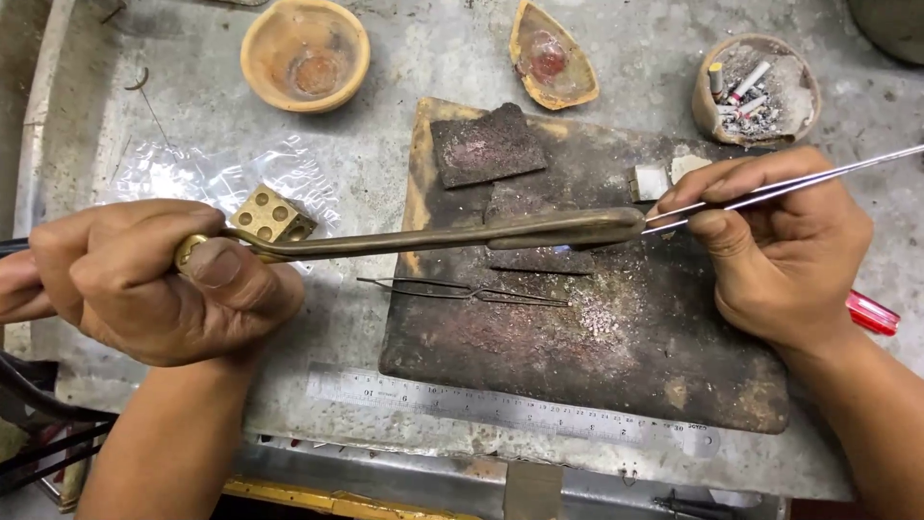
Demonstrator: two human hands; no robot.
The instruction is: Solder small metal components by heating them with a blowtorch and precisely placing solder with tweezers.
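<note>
My left hand (144,279) grips the handle of a long brass blowtorch (433,238). Its nozzle reaches right over a dark, charred soldering board (577,356). My right hand (780,246) pinches long steel tweezers (818,181) whose tips point left, close to the torch's nozzle. Thin bent wire pieces (472,292) lie on the board below the torch. Pale filings are scattered to the right of them.
Two dark slabs (486,144) rest at the board's top. A clay bowl (305,53), a broken clay dish (551,56) and a cup of ash and stubs (756,89) stand behind. A brass cube (272,217), plastic wrap, steel ruler (500,409) and red handle (872,313) lie around.
</note>
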